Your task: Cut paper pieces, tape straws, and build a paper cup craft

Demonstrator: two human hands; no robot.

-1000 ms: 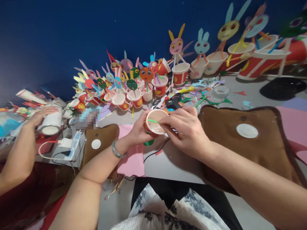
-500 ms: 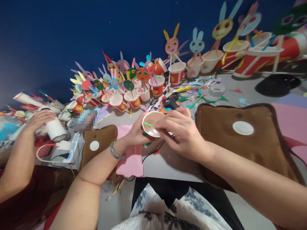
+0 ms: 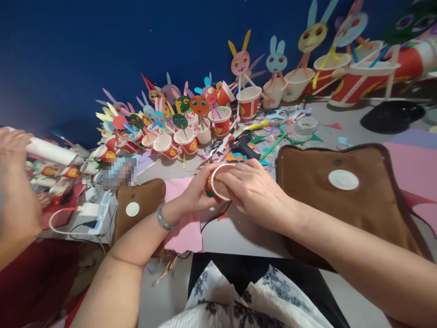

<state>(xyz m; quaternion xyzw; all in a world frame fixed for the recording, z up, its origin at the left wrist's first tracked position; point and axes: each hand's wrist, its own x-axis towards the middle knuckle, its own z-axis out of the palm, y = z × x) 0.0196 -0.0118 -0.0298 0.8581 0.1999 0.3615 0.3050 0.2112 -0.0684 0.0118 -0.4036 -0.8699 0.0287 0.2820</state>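
My left hand (image 3: 196, 190) is wrapped round a small red-and-white paper cup (image 3: 216, 182), its mouth tilted toward my right side. Bent and closed together, the fingers of my right hand (image 3: 256, 189) reach into the cup's mouth. Those fingertips are hidden, and so is whatever they pinch inside. A bit of green shows on the cup's outside, by my left fingers. Just beyond the cup lie a black glue gun (image 3: 244, 145), scissors (image 3: 214, 148) and coloured paper scraps.
Paper cups with rabbit-faced paper figures, such as the pink one (image 3: 240, 64), line the blue wall. Brown cushion-like pads (image 3: 307, 196) flank my hands, with pink paper (image 3: 182, 228) at left. A power strip (image 3: 102, 214) and another person's hand (image 3: 13, 148) on a white tube are further left.
The cup has turned and its mouth now faces more to the right. My right fingers have gone deeper inside, hiding the green strip. The other person's hand has lifted the white tube leftward.
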